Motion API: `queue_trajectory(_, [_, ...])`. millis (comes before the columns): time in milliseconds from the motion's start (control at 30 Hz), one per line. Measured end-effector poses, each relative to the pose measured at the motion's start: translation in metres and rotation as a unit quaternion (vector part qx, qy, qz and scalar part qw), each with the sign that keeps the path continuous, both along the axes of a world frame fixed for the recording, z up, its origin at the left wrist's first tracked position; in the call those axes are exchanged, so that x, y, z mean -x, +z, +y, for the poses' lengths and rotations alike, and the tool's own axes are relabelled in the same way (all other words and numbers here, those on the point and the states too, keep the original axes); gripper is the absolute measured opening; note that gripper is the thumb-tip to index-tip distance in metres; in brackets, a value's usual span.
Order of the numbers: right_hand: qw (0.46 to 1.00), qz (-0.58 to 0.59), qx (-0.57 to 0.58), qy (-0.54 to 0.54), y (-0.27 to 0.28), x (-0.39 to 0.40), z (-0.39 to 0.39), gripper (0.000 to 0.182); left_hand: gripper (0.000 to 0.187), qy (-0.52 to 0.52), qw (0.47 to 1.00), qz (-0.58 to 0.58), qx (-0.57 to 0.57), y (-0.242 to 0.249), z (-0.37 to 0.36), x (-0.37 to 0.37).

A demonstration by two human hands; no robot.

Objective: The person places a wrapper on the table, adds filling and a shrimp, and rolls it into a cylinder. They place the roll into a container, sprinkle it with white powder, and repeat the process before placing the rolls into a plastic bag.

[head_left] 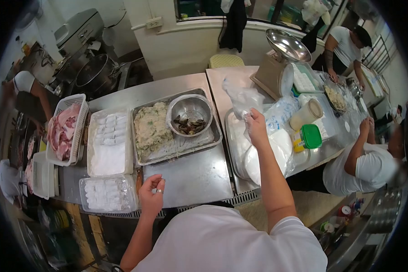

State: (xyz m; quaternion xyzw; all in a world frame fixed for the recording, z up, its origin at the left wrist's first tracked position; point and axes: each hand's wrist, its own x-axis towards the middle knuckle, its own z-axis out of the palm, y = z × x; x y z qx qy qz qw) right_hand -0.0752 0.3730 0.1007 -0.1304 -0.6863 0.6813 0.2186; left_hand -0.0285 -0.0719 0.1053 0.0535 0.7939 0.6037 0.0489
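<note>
My right hand [257, 128] grips a crumpled clear plastic bag [245, 97], which it lifts above the right-hand part of the counter. Below that hand lies a stack of round white sheets [269, 156] in plastic, on a metal tray [235, 140]. My left hand [152, 194], with a ring on one finger, hovers over the counter's front edge. Its fingers are half curled with nothing visible in them. Nearest to it is a clear plastic box of white rolls [108, 195]. Beyond stands a steel tray [179, 156] bearing pale green-flecked filling [153, 127] and a metal bowl [190, 102] of dark pieces.
A white tub [109, 158] of rolls and a white basket [80, 131] of raw meat stand leftward. Rightward are a weighing scale [267, 72], a cloudy container [306, 114] and a green-lidded tub [310, 137]. Co-workers [369, 163] stand at both sides.
</note>
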Motion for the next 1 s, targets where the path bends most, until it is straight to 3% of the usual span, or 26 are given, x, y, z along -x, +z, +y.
queue_trajectory(100, [0.966,0.045,0.233,0.098,0.035,-0.011,-0.024,0.020,0.027,-0.038,0.999,0.016,0.005,0.005,0.013,0.010])
queue_trajectory(133, [0.959,0.049,0.247,0.130,0.051,-0.021,-0.041,0.031,0.029,-0.052,0.998,-0.008,-0.016,0.005,0.019,0.015])
queue_trajectory(300, [0.874,0.020,0.401,0.273,0.073,-0.050,-0.107,0.038,0.050,-0.131,0.966,-0.167,-0.145,-0.024,0.048,0.050])
queue_trajectory(400, [0.848,-0.003,0.460,0.264,0.073,-0.062,-0.143,0.040,0.087,-0.223,0.860,-0.325,-0.324,-0.041,0.064,0.050])
queue_trajectory(467, [0.838,-0.022,0.494,0.230,0.061,-0.067,-0.160,0.042,0.105,-0.332,0.747,-0.367,-0.444,-0.043,0.074,0.045])
queue_trajectory(567, [0.726,0.026,0.606,0.324,0.040,-0.071,-0.174,0.043,0.116,-0.384,0.700,-0.407,-0.445,-0.022,0.076,0.032])
queue_trajectory(667, [0.705,0.013,0.622,0.341,0.043,-0.071,-0.193,0.043,0.099,-0.389,0.655,-0.436,-0.479,-0.010,0.063,0.027])
queue_trajectory(767, [0.759,-0.020,0.593,0.268,0.060,-0.074,-0.224,0.043,0.088,-0.374,0.636,-0.445,-0.508,-0.028,0.035,0.034])
queue_trajectory(867, [0.842,0.030,0.463,0.275,0.037,-0.064,-0.252,0.037,0.082,-0.248,0.809,-0.312,-0.432,-0.026,0.008,0.033])
queue_trajectory(933, [0.941,-0.079,0.199,0.262,0.041,-0.063,-0.272,0.033,0.071,-0.233,0.815,-0.290,-0.443,-0.015,-0.031,0.048])
queue_trajectory(1000, [0.957,-0.074,-0.049,0.277,0.061,-0.060,-0.304,0.024,0.060,-0.202,0.847,-0.254,-0.421,0.015,-0.054,0.053])
